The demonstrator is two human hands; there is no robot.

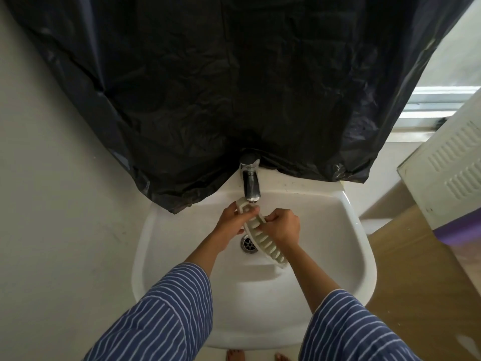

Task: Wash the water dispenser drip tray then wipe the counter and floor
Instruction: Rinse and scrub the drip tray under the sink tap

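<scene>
Head: drip tray gripped by both hands' fingers, under faucet.

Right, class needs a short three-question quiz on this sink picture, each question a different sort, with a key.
1. True or false: both hands grip the slotted drip tray over the sink.
2. What hangs on the wall above the tap? A) a mirror B) black plastic sheet C) a towel
3. Fill in: below the tray, at the basin's bottom, sits the metal ____.

Key: 1 true: left hand and right hand both hold it. 2 B. 3 drain.
</scene>
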